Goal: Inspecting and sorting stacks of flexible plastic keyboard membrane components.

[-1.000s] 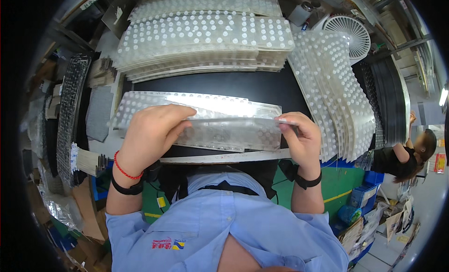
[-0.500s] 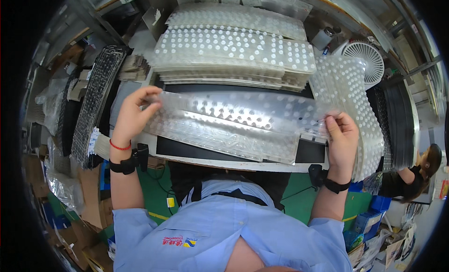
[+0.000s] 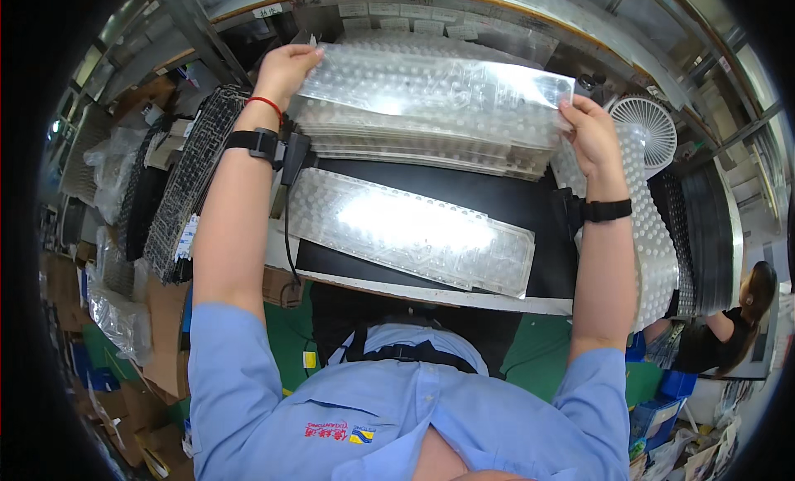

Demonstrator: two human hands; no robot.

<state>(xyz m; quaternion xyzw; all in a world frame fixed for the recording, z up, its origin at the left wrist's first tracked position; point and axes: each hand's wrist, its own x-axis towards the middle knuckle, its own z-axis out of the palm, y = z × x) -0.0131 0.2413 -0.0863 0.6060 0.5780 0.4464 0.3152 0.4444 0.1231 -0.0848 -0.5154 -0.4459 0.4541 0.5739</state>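
A long clear plastic sheet (image 3: pixel 439 88) is stretched between my two hands over the far side of the table. My left hand (image 3: pixel 288 71) pinches its far left corner, and my right hand (image 3: pixel 592 133) pinches its right end. Glare whitens the right part of the sheet. Right below it lies a thick stack of dotted clear sheets (image 3: pixel 414 141), its top mostly covered by the held one. Closer to me, a few similar clear sheets with round bumps (image 3: pixel 406 228) lie slightly askew on a black mat (image 3: pixel 542 233), under a bright reflection.
To the right stands another stack of dotted sheets (image 3: pixel 654 241), with a white fan (image 3: pixel 646 133) behind it. Black patterned sheets (image 3: pixel 195 183) are piled on the left. A person (image 3: pixel 729 336) is at the far right. Cardboard (image 3: pixel 161 332) sits low on the left.
Both hands have moved away from me, carrying the clear sheet from above the front sheets to above the back stack. The front sheets are now uncovered.
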